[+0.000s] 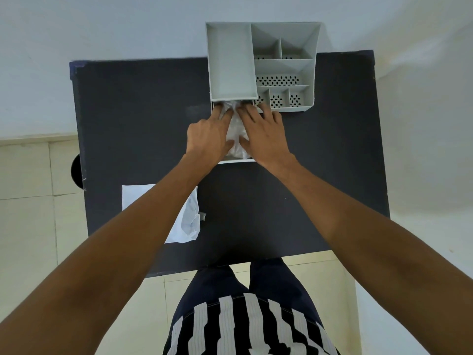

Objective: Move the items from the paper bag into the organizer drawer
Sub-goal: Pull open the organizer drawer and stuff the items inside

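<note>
A grey organizer [261, 65] with several compartments stands at the table's far edge. Its white drawer [235, 160] is pulled out toward me and holds crumpled clear plastic items [236, 134]. My left hand [210, 134] and my right hand [263, 131] lie flat on those items, side by side, fingers spread and pointing at the organizer. The fingertips reach under the organizer's front edge. A white paper bag [189, 221] lies flat on the table near the front left, partly hidden by my left forearm.
The dark table [140, 119] stands against a pale wall. A black round object [76, 170] sticks out at its left edge. Tiled floor shows to the left and in front, with my legs below the near table edge.
</note>
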